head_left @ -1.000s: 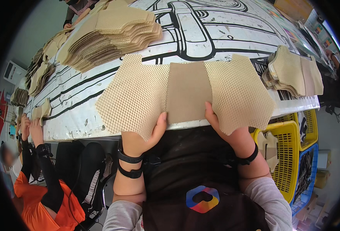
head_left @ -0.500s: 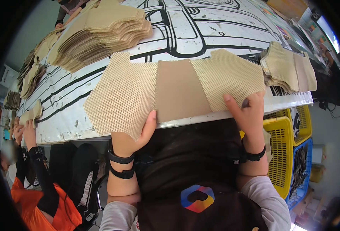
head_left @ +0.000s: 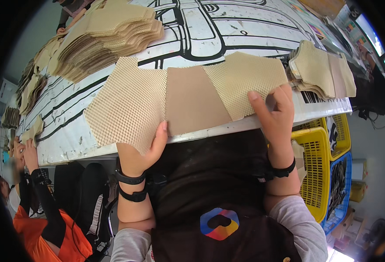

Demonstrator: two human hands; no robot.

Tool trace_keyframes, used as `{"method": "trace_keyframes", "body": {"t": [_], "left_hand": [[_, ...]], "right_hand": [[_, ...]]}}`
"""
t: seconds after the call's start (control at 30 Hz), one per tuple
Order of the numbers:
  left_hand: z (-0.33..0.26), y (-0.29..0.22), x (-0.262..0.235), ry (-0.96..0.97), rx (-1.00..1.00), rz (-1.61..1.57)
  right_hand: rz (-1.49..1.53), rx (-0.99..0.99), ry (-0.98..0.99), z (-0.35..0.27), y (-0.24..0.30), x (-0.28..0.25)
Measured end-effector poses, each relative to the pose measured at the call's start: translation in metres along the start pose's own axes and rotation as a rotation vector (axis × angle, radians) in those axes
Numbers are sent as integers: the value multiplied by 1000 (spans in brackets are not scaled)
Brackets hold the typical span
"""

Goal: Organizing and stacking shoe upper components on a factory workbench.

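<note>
A beige mesh fabric piece (head_left: 125, 105) with a plain tan middle panel (head_left: 194, 100) is spread across the near edge of the table. My left hand (head_left: 151, 150) grips its lower left part, thumb on top and the other fingers hidden beneath. At the right end, my right hand (head_left: 277, 113) lays its thumb on the mesh and curls its fingers over the right edge. The panel's seams run toward me, between the two mesh wings.
A tall stack of mesh pieces (head_left: 107, 41) stands at the far left of the table (head_left: 74, 139). Several joined pieces (head_left: 314, 72) are piled at the right. Yellow (head_left: 312, 174) and blue (head_left: 338, 196) baskets stand below the right edge. A co-worker in orange (head_left: 42, 231) sits at left, handling fabric.
The whole view has shifted slightly. My right hand has moved a little farther up along the fabric's right side. My left hand keeps its grip.
</note>
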State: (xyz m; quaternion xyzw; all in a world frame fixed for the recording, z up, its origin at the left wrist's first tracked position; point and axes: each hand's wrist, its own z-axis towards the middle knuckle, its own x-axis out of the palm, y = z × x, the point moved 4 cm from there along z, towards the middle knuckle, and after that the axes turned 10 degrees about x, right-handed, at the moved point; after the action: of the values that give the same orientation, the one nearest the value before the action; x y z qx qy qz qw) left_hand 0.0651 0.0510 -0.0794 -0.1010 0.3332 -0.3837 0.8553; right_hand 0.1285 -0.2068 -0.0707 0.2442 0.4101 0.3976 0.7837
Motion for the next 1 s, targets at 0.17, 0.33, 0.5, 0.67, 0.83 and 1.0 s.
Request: {"method": "trace_keyframes", "body": {"t": [0.17,0.33,0.5,0.67,0.83,1.0], "left_hand": [[-2,4,2,-1,-3,-28],[-1,0,1,-20,-20,-67],[-3,2,-2,22,-52,-49],[6,-5,-20,-151,45,177],[-8,-2,-41,-97,-52,176],[-22,7,-39,-198,-345,-219]], "right_hand": [[-78,-59,-33,0,2,1],[-174,-169,-97,-4,1,-2],[-131,-76,-95,-7,-3,2],[-93,-10,-81,-9,-5,4],[-92,-26,-106,-10,-6,0],[76,214,24,-12,-13,1]]}}
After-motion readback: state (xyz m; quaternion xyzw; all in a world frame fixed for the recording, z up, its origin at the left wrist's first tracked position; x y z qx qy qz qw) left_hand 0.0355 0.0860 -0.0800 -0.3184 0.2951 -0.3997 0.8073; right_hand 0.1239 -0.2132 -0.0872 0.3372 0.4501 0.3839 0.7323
